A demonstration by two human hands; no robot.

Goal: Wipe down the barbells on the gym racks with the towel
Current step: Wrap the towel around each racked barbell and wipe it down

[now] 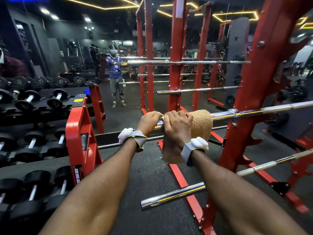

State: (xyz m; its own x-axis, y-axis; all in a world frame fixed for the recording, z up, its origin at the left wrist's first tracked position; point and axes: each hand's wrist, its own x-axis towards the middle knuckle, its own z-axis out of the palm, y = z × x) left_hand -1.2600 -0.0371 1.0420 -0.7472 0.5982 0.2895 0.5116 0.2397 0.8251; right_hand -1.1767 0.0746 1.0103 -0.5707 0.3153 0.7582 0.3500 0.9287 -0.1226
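Black dumbbells (30, 99) fill the red-framed stand (79, 133) at far left, with a mirror wall (67, 48) behind it. Just right of that, the left hand (149, 121) curls its fingers over the bare chrome end of the barbell (221, 114). It touches the right hand (176, 126), whose fingers clamp the tan towel (201, 122) round the same sleeve, a loose corner hanging under the wrist. Further right the bar's collar meets the red rack upright (254, 78), which crosses the bar's run, and a lower barbell (172, 195) juts out beneath the forearms.
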